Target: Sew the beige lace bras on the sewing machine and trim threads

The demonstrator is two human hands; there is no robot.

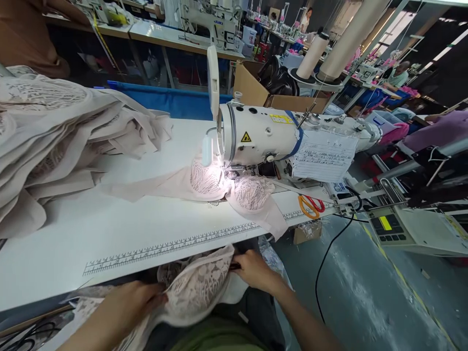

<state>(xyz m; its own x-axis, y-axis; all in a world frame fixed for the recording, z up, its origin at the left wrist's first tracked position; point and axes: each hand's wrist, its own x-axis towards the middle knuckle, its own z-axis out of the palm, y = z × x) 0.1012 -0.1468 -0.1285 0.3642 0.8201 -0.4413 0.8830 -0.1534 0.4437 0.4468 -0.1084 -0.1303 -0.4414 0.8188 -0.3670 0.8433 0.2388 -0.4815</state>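
Below the table's front edge, my left hand and my right hand both grip a beige lace bra piece lying on my lap, one hand at each end, fingers curled closed. A second lace bra piece lies on the white table under the lit needle of the white sewing machine. A printed ruler strip runs along the table's front edge.
A tall heap of beige garments fills the table's left. Orange-handled scissors lie right of the machine, near a control panel. Thread cones stand behind. A black cable hangs to the floor. Other workers sit at far stations.
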